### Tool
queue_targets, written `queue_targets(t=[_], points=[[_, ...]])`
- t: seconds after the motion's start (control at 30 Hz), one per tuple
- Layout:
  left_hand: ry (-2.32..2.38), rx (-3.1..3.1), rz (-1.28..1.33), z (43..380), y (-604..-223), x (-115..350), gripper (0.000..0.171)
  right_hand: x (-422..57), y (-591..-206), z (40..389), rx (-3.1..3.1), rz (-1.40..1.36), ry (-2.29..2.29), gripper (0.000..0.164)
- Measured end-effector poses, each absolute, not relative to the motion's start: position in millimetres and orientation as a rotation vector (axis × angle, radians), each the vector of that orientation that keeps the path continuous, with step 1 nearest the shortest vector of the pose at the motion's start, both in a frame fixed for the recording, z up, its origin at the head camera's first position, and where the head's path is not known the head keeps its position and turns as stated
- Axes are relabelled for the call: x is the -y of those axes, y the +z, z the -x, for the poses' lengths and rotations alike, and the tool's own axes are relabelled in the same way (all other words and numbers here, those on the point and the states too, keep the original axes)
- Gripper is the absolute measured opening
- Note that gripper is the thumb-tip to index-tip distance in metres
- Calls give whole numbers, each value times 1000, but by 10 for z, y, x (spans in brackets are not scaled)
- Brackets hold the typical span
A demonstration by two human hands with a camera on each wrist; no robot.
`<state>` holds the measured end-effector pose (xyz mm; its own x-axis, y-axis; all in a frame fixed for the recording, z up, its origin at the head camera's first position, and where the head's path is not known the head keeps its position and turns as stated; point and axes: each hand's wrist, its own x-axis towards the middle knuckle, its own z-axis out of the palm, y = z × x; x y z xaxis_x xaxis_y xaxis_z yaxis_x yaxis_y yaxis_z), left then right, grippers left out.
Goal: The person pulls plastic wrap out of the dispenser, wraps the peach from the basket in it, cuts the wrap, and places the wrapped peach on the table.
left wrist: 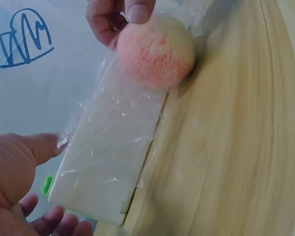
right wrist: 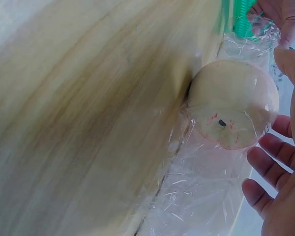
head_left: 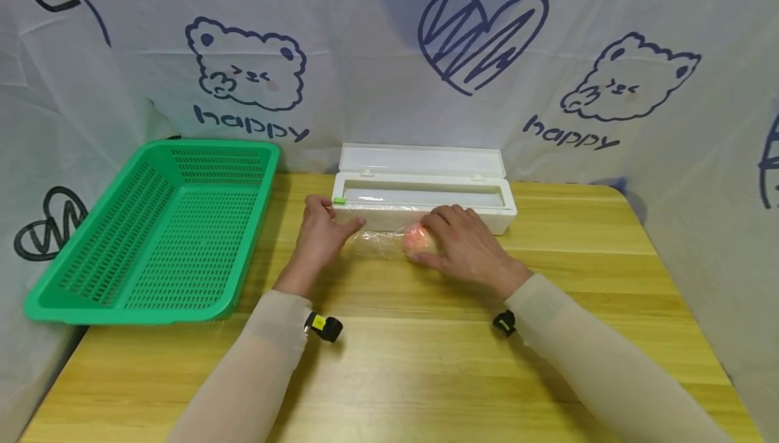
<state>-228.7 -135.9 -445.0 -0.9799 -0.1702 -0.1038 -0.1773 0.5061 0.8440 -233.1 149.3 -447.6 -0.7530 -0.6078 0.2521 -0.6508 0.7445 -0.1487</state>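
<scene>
My right hand (head_left: 465, 247) holds a pink and cream peach (head_left: 417, 241), fingers at its back and thumb at its front. The peach lies against clear cling film (head_left: 377, 243), which overlaps its lower part in the right wrist view. Behind is a long white cling film dispenser (head_left: 426, 218), its lid raised, with a green slide cutter (head_left: 339, 200) at the left end. My left hand (head_left: 322, 237) is at that left end, thumb spread from the fingers. In the left wrist view its thumb tip meets the film's edge and the fingers reach past the box end.
A green slotted plastic basket (head_left: 243, 274) stands at the left of the wooden table (head_left: 414, 375). A white cloth (head_left: 365, 57) with drawn bears and hearts hangs behind and at both sides. The dispenser's lid (head_left: 420, 159) leans up in front of the cloth.
</scene>
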Motion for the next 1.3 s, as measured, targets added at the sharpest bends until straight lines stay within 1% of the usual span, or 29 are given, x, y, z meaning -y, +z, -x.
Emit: queue_targets(t=[0.17,0.3,0.43,0.57,0.7,0.9,1.13,1.3], points=[[1445,-2814,334,2384,-4467,1394,88,-1486,-4468,2342,2747,-1011,344,65],[1374,-2800,273,2453,-4485,1435,94,-1476,-4451,2353,2737,-1016,358,63],[1362,-2801,197,2485,-4517,1478,87,-1466,-4421,2367,2707,-1038,396,59],[1354,-2816,163,2507,-4533,1506,76,-1416,-4352,2438,2614,-1079,463,48],[1318,-2840,168,2524,-4539,1522,73,-1275,-4228,2560,2659,-1050,565,43],[1264,-2876,151,2521,-4540,1555,76,-852,-4062,2771,2844,-972,606,39],[1204,-2947,60,2523,-4568,1596,70,-289,-4021,2891,2901,-1038,431,36],[1218,-2988,-8,2541,-4583,1596,66,-14,-4030,2934,2937,-1055,309,34]])
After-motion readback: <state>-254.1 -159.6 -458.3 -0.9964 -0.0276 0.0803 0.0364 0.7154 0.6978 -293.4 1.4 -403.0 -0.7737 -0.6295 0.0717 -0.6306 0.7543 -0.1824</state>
